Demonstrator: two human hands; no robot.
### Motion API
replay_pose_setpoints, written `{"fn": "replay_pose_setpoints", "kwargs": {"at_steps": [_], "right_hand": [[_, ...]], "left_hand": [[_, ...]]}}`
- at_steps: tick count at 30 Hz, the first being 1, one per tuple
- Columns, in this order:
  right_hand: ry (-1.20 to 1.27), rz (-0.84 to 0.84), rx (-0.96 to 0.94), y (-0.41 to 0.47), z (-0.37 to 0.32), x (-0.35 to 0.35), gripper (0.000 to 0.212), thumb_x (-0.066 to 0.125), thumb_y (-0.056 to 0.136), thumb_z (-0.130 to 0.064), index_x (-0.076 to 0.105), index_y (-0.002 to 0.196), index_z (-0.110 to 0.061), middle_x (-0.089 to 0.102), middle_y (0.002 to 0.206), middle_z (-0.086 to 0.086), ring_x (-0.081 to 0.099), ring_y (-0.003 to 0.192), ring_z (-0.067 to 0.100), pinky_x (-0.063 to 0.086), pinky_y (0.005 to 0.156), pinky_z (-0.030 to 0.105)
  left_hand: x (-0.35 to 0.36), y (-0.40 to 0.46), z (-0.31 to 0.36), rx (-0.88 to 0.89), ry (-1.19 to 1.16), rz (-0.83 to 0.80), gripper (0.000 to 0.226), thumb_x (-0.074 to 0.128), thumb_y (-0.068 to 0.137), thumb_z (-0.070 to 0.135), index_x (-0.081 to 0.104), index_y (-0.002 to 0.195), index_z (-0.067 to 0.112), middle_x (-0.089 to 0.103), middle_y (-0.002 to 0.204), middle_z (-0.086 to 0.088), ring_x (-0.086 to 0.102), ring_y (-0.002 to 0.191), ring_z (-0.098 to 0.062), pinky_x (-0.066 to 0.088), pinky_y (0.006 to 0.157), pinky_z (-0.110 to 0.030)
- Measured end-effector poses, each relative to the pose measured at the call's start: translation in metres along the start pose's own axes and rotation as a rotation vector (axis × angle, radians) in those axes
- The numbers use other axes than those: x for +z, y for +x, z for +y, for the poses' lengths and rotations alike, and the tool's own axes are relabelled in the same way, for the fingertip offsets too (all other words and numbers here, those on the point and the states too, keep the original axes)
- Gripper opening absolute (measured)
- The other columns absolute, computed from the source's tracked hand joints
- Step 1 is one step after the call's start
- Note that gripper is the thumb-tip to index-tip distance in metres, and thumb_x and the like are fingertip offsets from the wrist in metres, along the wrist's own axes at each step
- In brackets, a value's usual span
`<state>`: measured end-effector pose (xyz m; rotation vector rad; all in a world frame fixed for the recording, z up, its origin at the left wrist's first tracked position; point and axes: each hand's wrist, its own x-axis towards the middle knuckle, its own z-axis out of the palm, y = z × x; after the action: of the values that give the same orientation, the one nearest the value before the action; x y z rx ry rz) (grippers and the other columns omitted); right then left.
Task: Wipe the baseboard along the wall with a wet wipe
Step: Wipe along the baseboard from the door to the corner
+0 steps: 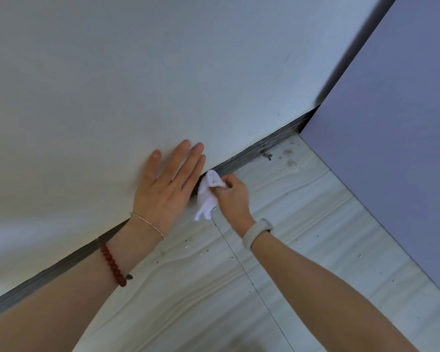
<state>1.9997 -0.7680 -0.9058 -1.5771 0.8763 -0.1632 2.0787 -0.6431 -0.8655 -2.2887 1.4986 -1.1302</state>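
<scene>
Head view looks steeply down at the foot of a plain white wall (pixel 163 72), where the left hand (pixel 167 189) lies flat with fingers spread wide, holding nothing, probably as a brace while the person leans low. The right hand (pixel 233 196) keeps a pinching grip closed on a crumpled white wet wipe (pixel 208 193), whose upper fold is pressed to the narrow dark grey baseboard strip (pixel 252 154) just beside the left fingertips; the loose tail hangs toward the pale wood-grain floor (pixel 290 224). Ahead, the strip looks dusty and streaked right up to the corner, where a flat blue-grey panel (pixel 391 148) closes it off (a dead end, so strokes that way must stop short). Crumbs and specks lie on the floor near that corner. Behind the wrists the strip runs on, open and unobstructed.
</scene>
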Motion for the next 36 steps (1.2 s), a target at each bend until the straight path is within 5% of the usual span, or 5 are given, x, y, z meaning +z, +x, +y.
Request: {"fn": "replay_pose_setpoints", "kwargs": {"at_steps": [9,13,17,26,36], "right_hand": [[0.272,0.685,0.064,0.066,-0.029,-0.085,0.024,0.049,0.083,0.003,0.047,0.067,-0.015,0.041,0.061,-0.004,0.038,0.056,0.009,0.031,0.042,0.006],[0.198,0.406,0.061,0.031,-0.01,-0.037,0.027,0.049,0.087,0.004,0.059,0.112,0.002,0.061,0.099,0.008,0.053,0.085,0.016,0.037,0.05,-0.005],[0.048,-0.094,0.042,-0.004,0.016,0.004,0.028,0.05,0.087,0.002,0.061,0.113,0.001,0.066,0.106,0.019,0.058,0.09,0.021,0.044,0.064,0.008],[0.287,0.616,0.121,0.085,-0.02,-0.112,0.022,0.05,0.087,-0.003,0.043,0.073,-0.019,0.042,0.063,-0.007,0.041,0.06,0.009,0.036,0.053,0.018],[0.225,0.357,0.186,0.079,0.002,-0.082,0.007,0.053,0.09,-0.013,0.056,0.095,-0.01,0.051,0.069,-0.003,0.047,0.063,0.011,0.039,0.052,0.018]], "left_hand": [[0.016,-0.01,-0.002,0.02,0.127,0.055,0.04,0.038,0.099,0.014,0.042,0.139,0.02,0.03,0.15,0.004,0.003,0.144,-0.021,-0.004,0.117,-0.043],[0.018,-0.01,-0.003,0.027,0.131,0.049,0.042,0.042,0.097,0.014,0.041,0.139,0.019,0.035,0.146,0.005,0.005,0.144,-0.021,-0.003,0.117,-0.043],[0.015,-0.01,-0.003,0.034,0.128,0.035,0.042,0.046,0.094,0.015,0.045,0.136,0.017,0.037,0.145,0.002,0.006,0.144,-0.022,-0.002,0.116,-0.045],[0.012,0.034,0.028,0.024,-0.037,0.028,0.057,0.064,0.079,0.003,0.049,0.133,0.012,0.039,0.144,-0.011,0.034,0.133,-0.031,0.011,0.11,-0.056],[0.026,0.072,0.034,0.067,0.021,0.019,0.048,0.053,0.089,0.011,0.044,0.136,0.014,0.034,0.148,0.001,0.029,0.135,-0.02,-0.003,0.115,-0.045]]}}
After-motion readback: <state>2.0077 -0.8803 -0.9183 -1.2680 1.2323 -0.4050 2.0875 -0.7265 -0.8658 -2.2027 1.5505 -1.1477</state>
